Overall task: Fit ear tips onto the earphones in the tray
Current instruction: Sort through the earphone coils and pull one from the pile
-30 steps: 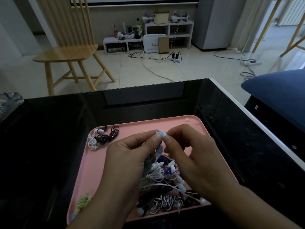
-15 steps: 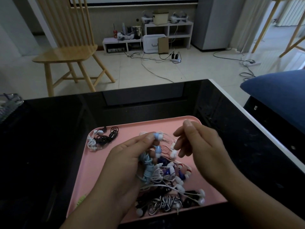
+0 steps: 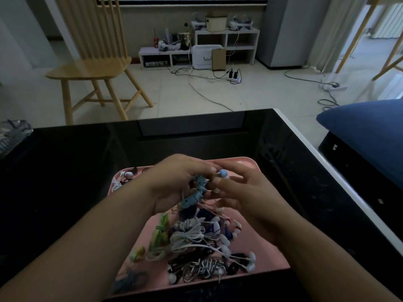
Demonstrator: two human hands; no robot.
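Both hands have risen and closed together over the far half of the tray since the earlier frame, when the right hand hung apart with loose fingers. On the dark worktop (image 3: 65,171) sits the pink tray (image 3: 272,253), and its near half carries a tangle of earphones (image 3: 196,236), white, black and striped, most with tips showing. The left hand (image 3: 174,184) is curled round a coiled blue earphone (image 3: 194,196), pinching its upper end so the bud points right. The right hand (image 3: 246,192) meets it there, fingers half curled, fingertips at a pale blue ear tip (image 3: 222,173) on or at the bud; whether that tip is fully seated cannot be told.

To do this step well, the left hand probably needs to hold the bud stem rigid, close to the nozzle, while the right rolls the tip over the lip and presses evenly. A twist likely helps it seat. Loose cord should stay gathered in the palm so it does not drag neighbours off the tray.
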